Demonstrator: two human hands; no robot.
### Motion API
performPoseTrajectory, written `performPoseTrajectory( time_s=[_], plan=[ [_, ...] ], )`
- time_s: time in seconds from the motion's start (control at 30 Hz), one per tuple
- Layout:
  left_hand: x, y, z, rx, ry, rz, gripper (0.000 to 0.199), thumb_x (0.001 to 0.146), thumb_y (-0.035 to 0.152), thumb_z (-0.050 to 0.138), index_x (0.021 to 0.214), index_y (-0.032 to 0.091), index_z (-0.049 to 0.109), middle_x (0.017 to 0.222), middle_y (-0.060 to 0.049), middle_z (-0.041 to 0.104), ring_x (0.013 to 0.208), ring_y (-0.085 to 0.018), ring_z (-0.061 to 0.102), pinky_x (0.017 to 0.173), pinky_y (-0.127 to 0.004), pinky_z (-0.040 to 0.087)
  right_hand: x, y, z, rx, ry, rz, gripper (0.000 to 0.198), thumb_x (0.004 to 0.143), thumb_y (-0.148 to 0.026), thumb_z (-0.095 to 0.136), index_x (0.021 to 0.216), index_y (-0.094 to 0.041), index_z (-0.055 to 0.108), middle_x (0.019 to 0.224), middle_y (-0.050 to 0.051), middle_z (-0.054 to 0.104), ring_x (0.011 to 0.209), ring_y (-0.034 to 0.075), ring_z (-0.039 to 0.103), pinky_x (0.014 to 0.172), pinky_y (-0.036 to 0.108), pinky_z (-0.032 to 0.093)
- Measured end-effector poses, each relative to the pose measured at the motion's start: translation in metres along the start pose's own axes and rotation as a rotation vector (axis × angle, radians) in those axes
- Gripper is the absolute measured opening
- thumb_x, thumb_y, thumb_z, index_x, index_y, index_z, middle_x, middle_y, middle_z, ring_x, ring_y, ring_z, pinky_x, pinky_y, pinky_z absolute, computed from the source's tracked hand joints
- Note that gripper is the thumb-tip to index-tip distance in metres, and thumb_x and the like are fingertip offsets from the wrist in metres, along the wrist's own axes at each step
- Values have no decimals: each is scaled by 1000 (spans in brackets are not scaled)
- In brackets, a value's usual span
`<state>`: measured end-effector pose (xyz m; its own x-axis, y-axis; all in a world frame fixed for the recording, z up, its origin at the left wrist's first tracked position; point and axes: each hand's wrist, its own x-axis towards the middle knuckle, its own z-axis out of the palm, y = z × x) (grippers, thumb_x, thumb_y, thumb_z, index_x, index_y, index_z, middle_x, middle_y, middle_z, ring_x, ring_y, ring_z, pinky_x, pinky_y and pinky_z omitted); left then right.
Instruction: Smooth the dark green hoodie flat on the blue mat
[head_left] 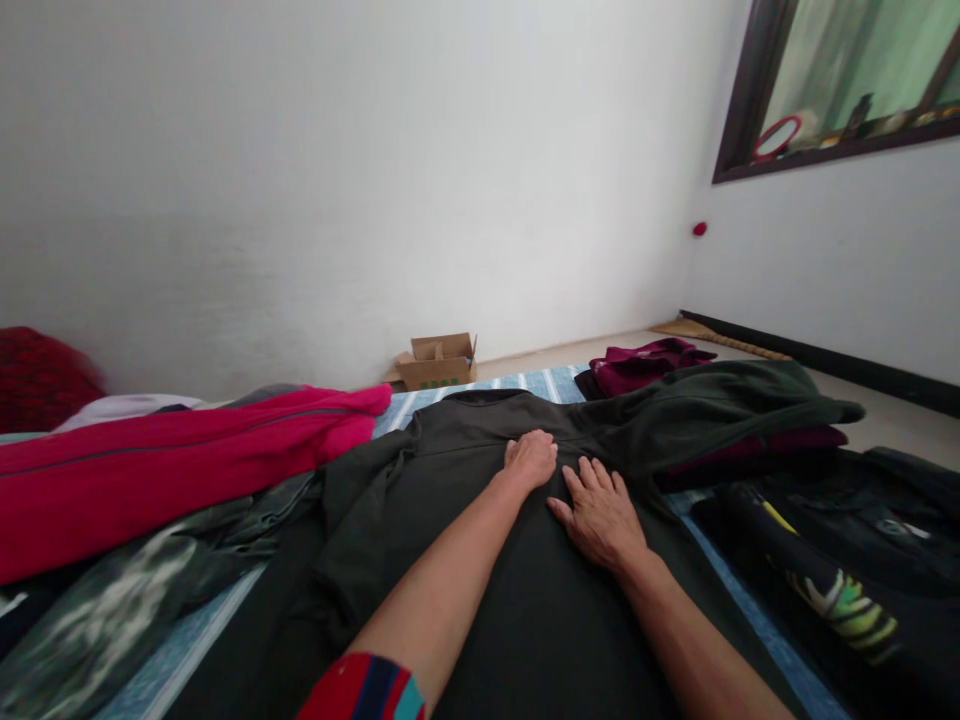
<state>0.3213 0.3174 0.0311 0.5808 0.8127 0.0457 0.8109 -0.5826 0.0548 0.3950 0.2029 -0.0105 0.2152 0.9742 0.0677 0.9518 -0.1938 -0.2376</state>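
A dark green long-sleeved shirt (465, 560) lies spread out in front of me, its collar end pointing towards the wall. My left hand (531, 458) rests near its upper middle, fingers curled against the cloth as if gripping it; the fingertips are hidden. Just to the right, my right hand (602, 510) presses flat on the same shirt with fingers stretched. One sleeve (727, 405) extends to the right over folded maroon clothing (765, 446). The other sleeve is bunched along the left side.
Blue striped bedding (551, 384) lies beneath. To the left are a pink-red garment (187, 460) and camouflage-patterned clothing (142, 590). Dark printed clothes (847, 560) lie at right, folded maroon clothes (649, 365) behind. An open cardboard box (437, 363) stands by the white wall (420, 170).
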Motion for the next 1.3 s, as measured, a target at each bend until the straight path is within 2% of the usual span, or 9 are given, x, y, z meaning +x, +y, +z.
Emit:
performPoseTrajectory(
  time_s=[0.13,0.37,0.5,0.7,0.93,1.07,1.3],
  plan=[
    [26,13,0,46,-12,-60,34,89,28,37,92,16,69,101,-15,69,101,-28,62,91,-46,41,1,0,-2,28,-6,-7,65,91,-56,26,141,-14,36,148,16,27,137,32,17,107,50,14],
    [70,23,-4,79,-9,3,29,82,18,47,103,15,67,109,-16,66,103,-27,62,80,-33,49,0,-1,-9,75,-3,-7,65,91,-54,29,140,-13,37,147,18,27,137,33,17,107,51,13],
    [91,27,-4,75,16,24,32,81,19,51,110,20,63,115,-13,64,108,-26,58,85,-33,48,1,-1,-11,98,7,-3,64,91,-55,29,140,-13,37,148,17,26,137,34,16,107,51,13],
    [113,29,2,26,14,76,48,78,16,53,124,29,52,128,-5,57,116,-22,53,92,-31,44,2,0,-13,118,11,0,64,91,-54,32,140,-13,37,148,17,26,137,34,15,107,52,12],
    [122,38,8,0,63,6,30,79,17,52,106,21,64,111,-11,64,106,-27,59,87,-33,46,1,0,-14,125,19,-6,62,91,-52,34,139,-12,38,147,19,27,136,34,16,107,52,12],
    [119,43,10,-32,154,-18,34,83,14,43,113,18,58,119,-14,57,106,-27,58,86,-35,46,2,0,-14,122,12,-3,63,91,-51,34,139,-12,37,148,19,26,137,34,16,107,52,12],
    [103,34,28,-86,163,61,33,83,12,41,113,16,55,118,-12,56,107,-21,56,92,-31,43,2,0,-14,127,-1,3,64,91,-53,32,140,-12,36,148,18,25,137,34,15,108,52,11]
  ],
)
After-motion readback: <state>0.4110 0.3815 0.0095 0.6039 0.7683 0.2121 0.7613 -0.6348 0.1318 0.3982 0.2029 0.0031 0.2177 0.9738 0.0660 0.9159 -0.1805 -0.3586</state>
